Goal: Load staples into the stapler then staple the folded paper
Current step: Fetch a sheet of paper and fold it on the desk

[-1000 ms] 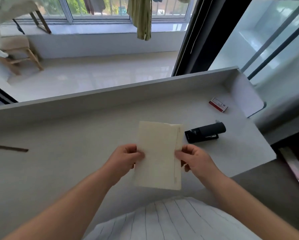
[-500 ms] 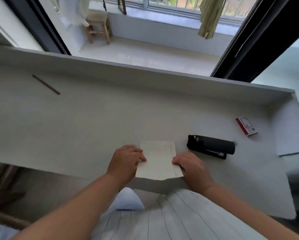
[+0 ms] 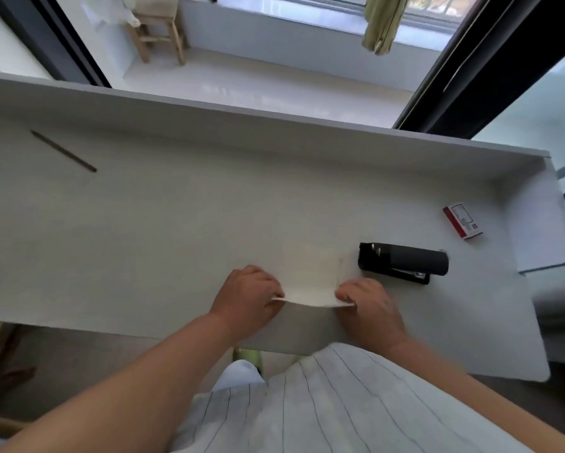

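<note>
I see the folded paper (image 3: 310, 276) lying near the front edge of the worktop (image 3: 176, 223), long axis running away from me toward the back rail, folded edge along its right side; near edge lifted slightly off the surface. The left hand (image 3: 248, 299) has its fingers curled, pinching the paper's near-left corner. The right hand (image 3: 369, 305) has its fingers curled too, pinching the near-right corner. Paper is pale and washed out by blur, so I can't tell any print on it.

The black stapler (image 3: 402, 263) is just right of the paper, not touching it, lying closed with its long axis left-right across the worktop, slightly tilted down at the right end. There's a small light mark on top at its left end, unreadable, and metal shows on the near side by the right end. I can't tell which end is the mouth.

The red-and-white staple box (image 3: 462, 221) sits further right and back, near the worktop's right wall, long axis diagonal from back-left to front-right. Label has a white panel and small print, too small to read.

A thin brown stick (image 3: 64, 151) lies far left on the worktop, diagonal.
</note>
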